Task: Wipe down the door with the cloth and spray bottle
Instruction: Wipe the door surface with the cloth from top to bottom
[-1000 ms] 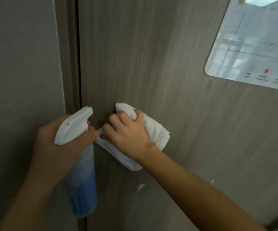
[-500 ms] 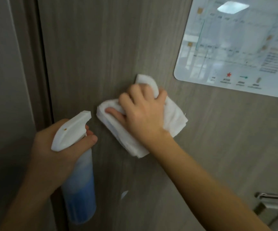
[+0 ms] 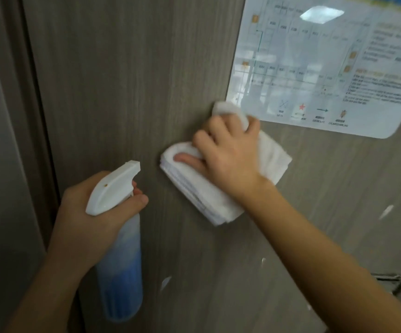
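Wood-grain door [image 3: 127, 80] fills the frame; right hand [image 3: 226, 159] grips the cloth [image 3: 194, 195] at centre, left hand [image 3: 91, 219] clasps the bottle [image 3: 120, 260] lower left. Better to press flat, overlapping strokes, skirting the poster [image 3: 326, 63]

door [image 3: 127, 80] face above and left of cloth [image 3: 221, 193]: bare wood grain, open to pass up to door frame [image 3: 34, 116] at left edge. upper right: laminated notice [image 3: 326, 66] stuck flat on door, its lower left corner touching cloth top. left hand [image 3: 91, 222] with spray bottle [image 3: 120, 255] fills lower left, near cloth. below cloth: bare panel with few small white flecks. metal handle [image 3: 386, 277] (partly hidden, blurred) at lower right edge.
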